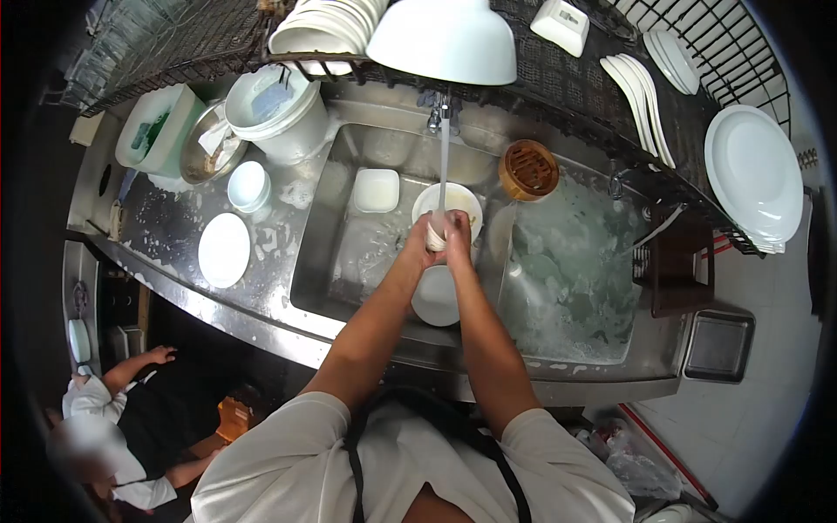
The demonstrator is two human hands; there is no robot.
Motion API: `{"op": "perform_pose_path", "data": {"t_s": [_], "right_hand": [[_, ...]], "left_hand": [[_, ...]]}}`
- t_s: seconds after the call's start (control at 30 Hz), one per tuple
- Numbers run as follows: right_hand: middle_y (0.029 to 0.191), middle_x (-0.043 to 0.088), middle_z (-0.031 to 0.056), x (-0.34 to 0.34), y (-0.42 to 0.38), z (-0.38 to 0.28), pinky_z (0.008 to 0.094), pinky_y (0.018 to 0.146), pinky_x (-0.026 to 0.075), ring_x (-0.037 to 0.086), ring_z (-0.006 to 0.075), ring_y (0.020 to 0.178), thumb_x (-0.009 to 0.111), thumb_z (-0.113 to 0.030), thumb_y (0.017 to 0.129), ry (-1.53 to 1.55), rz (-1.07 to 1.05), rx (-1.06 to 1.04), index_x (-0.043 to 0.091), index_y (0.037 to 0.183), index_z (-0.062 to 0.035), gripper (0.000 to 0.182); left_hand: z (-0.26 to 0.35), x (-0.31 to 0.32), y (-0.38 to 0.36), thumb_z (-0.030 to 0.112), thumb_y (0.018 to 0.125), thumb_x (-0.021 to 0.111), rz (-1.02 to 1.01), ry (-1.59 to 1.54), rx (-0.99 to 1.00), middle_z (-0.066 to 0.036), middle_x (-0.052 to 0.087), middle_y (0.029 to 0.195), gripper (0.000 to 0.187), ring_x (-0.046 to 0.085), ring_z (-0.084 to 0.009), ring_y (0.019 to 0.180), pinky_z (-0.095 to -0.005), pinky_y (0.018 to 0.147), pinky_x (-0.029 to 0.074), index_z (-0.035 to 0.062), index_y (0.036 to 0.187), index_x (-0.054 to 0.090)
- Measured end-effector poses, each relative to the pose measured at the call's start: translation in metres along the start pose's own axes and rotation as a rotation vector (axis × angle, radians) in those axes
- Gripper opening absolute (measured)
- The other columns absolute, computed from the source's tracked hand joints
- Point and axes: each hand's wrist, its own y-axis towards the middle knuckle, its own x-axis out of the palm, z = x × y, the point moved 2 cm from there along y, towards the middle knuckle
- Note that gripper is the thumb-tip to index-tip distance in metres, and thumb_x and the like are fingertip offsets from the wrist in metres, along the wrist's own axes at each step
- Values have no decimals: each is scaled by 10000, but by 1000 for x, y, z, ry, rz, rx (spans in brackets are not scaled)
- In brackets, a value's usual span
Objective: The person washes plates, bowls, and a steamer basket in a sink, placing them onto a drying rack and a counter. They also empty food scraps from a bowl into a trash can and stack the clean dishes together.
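Mid-rinse: left hand (420, 237) and right hand (457, 234) both clasped round a small white cup (435, 241) under the tap stream (443, 161), above the sink (340, 279), bamboo steamer (528, 170) at two o'clock; next likely called for turning the cup

— What is the person wearing up top?

— A light, off-white short-sleeved shirt (288, 462); the sleeves end above the elbows, so both forearms are bare.

— Anything over it?

— A dark apron (436, 418), its black straps running from the neck down over the chest.

— And the left hand (421, 240) and right hand (457, 234)?

— No gloves, and no watch or rings that I can make out.
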Motion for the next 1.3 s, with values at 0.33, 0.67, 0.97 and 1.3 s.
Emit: {"op": "perform_pose_path", "data": {"t_s": [0.33,0.67,0.97,1.3], "right_hand": [[1175,618,81,-5,-8,-18,308,926,473,594,186,1072,674,-239,879,112,-123,91,599,1228,-76,392],[1172,614,73,19,7,-15,334,927,462,591,195,1069,587,-314,932,312,-76,227,589,1240,-62,398],[1053,638,85,23,-9,1,357,843,516,640,211,927,587,-265,922,404,87,188,602,1153,-47,318],[1129,640,87,30,-13,-31,326,913,459,596,206,1032,603,-246,944,480,54,185,625,1166,0,332]], "left_hand": [[-7,1,18,480,964,455,82,211,72,-66,620,1196,403,644,-246,1019,-449,697,582,220,1256,554],[8,-26,11,498,959,451,158,-67,67,-92,631,1194,451,645,-278,1024,-451,762,569,150,1223,564],[4,-18,-12,547,978,395,260,-28,47,-81,658,1149,513,667,-239,986,-393,665,596,150,1262,555],[6,1,-29,512,981,340,248,-99,149,-89,644,1196,522,649,-247,1050,-441,762,580,147,1296,540]]}}
